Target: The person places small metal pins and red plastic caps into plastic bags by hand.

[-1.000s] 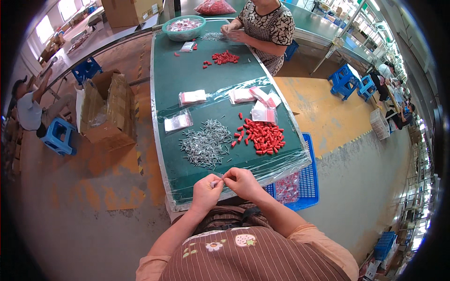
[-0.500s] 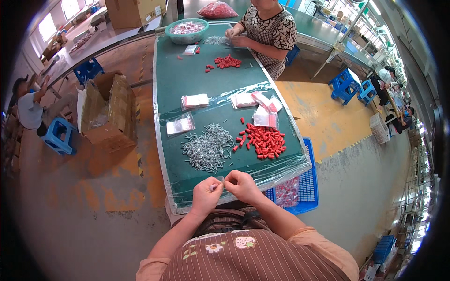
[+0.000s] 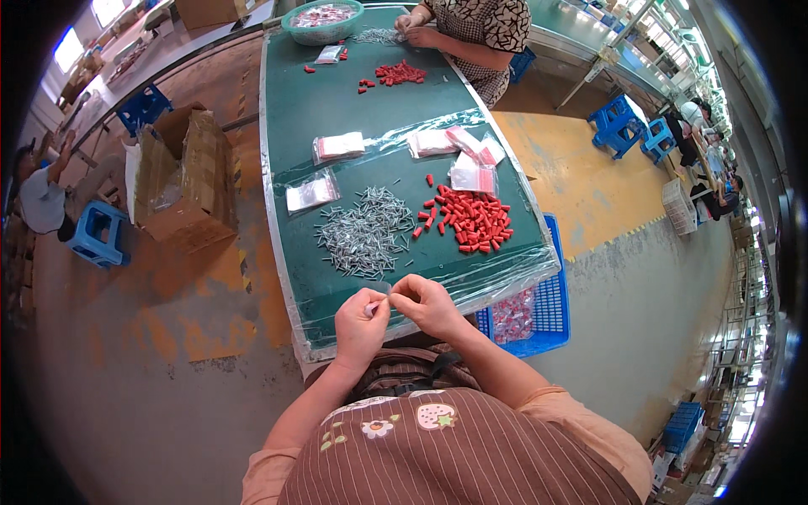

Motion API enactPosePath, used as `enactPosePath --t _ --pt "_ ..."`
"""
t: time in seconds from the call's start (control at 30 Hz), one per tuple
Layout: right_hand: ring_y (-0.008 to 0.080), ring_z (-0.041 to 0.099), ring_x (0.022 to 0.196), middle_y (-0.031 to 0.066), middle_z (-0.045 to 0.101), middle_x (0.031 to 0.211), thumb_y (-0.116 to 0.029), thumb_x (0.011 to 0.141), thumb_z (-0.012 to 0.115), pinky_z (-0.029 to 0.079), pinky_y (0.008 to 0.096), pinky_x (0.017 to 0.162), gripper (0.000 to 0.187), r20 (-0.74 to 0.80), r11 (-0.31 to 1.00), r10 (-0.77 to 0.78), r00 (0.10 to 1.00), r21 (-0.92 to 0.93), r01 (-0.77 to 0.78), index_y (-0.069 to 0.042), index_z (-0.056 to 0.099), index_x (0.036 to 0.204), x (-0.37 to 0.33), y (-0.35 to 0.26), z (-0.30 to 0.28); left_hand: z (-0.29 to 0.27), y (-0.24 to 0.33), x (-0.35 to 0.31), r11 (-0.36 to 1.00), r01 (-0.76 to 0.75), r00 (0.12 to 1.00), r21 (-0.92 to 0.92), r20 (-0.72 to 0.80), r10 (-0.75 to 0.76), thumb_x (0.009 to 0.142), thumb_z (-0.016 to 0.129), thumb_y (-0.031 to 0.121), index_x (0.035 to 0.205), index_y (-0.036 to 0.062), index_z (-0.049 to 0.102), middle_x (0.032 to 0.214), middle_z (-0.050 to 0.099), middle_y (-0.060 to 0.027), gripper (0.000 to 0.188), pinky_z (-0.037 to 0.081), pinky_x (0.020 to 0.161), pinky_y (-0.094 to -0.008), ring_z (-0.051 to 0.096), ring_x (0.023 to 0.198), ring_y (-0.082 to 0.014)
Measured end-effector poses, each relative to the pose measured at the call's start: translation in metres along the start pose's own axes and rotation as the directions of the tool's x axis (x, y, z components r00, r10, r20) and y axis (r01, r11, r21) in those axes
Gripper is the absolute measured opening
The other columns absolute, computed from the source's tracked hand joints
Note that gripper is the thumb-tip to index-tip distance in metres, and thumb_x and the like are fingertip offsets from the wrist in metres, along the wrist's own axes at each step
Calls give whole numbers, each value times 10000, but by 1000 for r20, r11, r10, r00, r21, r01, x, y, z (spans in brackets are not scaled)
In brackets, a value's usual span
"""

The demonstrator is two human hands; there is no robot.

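Your left hand [image 3: 360, 326] and right hand [image 3: 427, 308] meet above the near edge of the surface [image 3: 307, 109], fingertips pinching what appears to be a small clear bag [image 3: 379, 287], probably from both sides to steady its thin film. Beyond, silver pins [image 3: 364, 236] (left) and red caps [image 3: 476, 220] (right) lie heaped separately, presumably for easy reach.

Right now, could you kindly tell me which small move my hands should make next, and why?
Probably ease the right hand slightly away from the left hand, parting what looks like a clear bag: both grips pinch it, fingertips close together, while grey metal pieces and red pieces lie loose beyond. Whether it is open, I cannot tell.
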State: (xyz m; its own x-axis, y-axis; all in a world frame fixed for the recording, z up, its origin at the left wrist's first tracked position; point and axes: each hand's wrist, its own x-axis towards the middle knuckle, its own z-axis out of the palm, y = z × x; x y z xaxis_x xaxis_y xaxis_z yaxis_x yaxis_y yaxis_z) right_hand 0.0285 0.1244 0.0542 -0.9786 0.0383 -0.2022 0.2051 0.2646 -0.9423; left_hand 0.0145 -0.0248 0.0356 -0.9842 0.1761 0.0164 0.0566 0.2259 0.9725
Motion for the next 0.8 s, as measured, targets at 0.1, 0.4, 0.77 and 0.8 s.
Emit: enactPosePath --t 0.1,0.4,0.77,0.8 --pt "151 571 635 112 619 717 -132 822 623 464 301 598 157 2 1000 -5 1000 -23 5 21 611 853 -1 0 0 0 -1 -2 1000 1 1000 11 4 -1 823 637 29 769 -1 610 639 527 22 67 355 519 -208 422 591 -33" --pt "388 574 730 182 582 748 -136 820 585 448 451 630 147 -129 930 -182 975 -343 129 -5 525 787 -10 -6 12 4 6 -5 990 -111 993 93 -41 115 776 655 26 766 5 602 653 562 -81 58 402 543 -270 507 575 -138" --pt "391 597 743 213 598 755 -137 827 585 464 454 647 163 -155 934 -57 986 -358 -2 9 513 827 -15 4 8 1 10 -11 993 -36 992 112 -119 50 776 641 30 756 14 570 656 548 -104 74 418 547 -320 523 573 -220" --pt "390 600 744 213 600 748 -135 821 593 466 445 643 167 -166 938 -28 986 -344 -32 12 515 825 -14 5 5 2 7 -11 993 -36 992 112 -115 49 776 641 30 756 14 570 656 548 -104 74 418 547 -320 523 573 -220"
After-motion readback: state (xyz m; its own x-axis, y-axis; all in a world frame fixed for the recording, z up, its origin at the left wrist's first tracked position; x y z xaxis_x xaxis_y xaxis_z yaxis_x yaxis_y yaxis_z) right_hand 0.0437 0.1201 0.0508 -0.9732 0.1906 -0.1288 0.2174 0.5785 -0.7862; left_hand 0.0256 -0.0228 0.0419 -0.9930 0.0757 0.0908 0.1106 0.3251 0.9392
